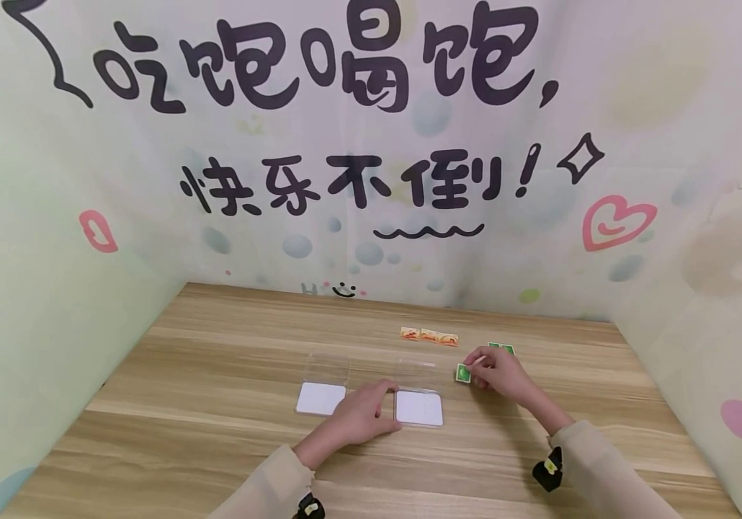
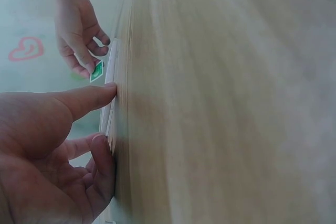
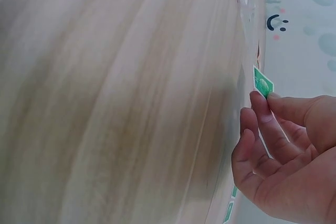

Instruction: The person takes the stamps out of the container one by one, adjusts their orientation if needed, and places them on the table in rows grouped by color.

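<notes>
My right hand [image 1: 503,373] pinches a small green picture card [image 1: 463,373] with a white border between thumb and index finger, a little above the table. In the right wrist view the card [image 3: 263,81] stands out past the fingertips, its other fingers loosely curled. My left hand [image 1: 359,414] holds the left side of an opened clear plastic case [image 1: 419,408] with a white insert, thumb near its front corner and index finger by the hinge. The thumb [image 2: 97,98] touches the case edge in the left wrist view. The case's transparent lid [image 1: 416,373] lies folded back.
A second opened clear case [image 1: 320,398] with a white insert lies left, partly behind my left hand. Several orange picture cards [image 1: 429,336] lie in a row farther back. More green cards [image 1: 507,349] lie beyond my right hand. A printed cloth wall [image 1: 267,252] borders the wooden table [image 1: 215,447].
</notes>
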Available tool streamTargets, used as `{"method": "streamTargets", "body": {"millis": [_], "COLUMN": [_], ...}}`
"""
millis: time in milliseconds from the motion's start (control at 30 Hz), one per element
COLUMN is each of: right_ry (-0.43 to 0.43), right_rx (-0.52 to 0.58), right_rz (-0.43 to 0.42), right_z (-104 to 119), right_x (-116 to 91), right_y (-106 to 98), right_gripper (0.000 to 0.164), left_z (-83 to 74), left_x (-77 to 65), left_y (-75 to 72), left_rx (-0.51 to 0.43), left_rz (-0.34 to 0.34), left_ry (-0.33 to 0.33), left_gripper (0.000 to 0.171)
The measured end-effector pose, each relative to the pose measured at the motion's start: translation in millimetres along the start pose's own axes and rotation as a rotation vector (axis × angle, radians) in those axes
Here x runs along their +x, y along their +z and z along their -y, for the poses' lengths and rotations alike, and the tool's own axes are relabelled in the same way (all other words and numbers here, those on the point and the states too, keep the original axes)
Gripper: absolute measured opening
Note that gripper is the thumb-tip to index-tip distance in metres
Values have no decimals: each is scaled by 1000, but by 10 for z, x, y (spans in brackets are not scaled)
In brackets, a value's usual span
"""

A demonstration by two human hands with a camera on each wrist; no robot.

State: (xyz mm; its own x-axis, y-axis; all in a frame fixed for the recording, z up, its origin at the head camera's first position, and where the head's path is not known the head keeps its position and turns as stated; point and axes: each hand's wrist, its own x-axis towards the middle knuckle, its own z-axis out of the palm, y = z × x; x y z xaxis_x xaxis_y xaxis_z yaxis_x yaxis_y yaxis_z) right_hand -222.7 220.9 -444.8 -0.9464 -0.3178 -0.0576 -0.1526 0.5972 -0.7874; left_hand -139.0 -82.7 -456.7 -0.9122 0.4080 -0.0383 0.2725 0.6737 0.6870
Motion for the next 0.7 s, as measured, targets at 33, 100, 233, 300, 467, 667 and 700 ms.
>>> {"method": "streamTargets", "body": {"millis": [33,100,233,300,467,667,700], "right_ry": [10,21,38,39,42,46,44], "right_rx": [3,4,5,5,-2,-20,-26], "right_rz": [-6,-11,-19,-19,-28,-44,-46], "right_z": [1,-4,-21,-31,-62,-97,-103], "right_x": [2,6,15,21,38,57,61], "right_y": [-4,-14,-35,-45,-62,-73,-76], "right_gripper": [10,10,10,11,10,9,9], "left_z": [1,2,2,0,-1,9,15], "left_x": [-1,-1,-2,-3,-4,-3,2], "left_y": [1,1,-1,-4,-7,-3,2], "left_rx": [1,0,-7,-10,-12,-11,-9], "left_rz": [-1,-1,0,1,0,-2,-2], "left_ry": [0,0,-1,1,9,11,11], "left_gripper": [58,58,58,58,57,57,57]}}
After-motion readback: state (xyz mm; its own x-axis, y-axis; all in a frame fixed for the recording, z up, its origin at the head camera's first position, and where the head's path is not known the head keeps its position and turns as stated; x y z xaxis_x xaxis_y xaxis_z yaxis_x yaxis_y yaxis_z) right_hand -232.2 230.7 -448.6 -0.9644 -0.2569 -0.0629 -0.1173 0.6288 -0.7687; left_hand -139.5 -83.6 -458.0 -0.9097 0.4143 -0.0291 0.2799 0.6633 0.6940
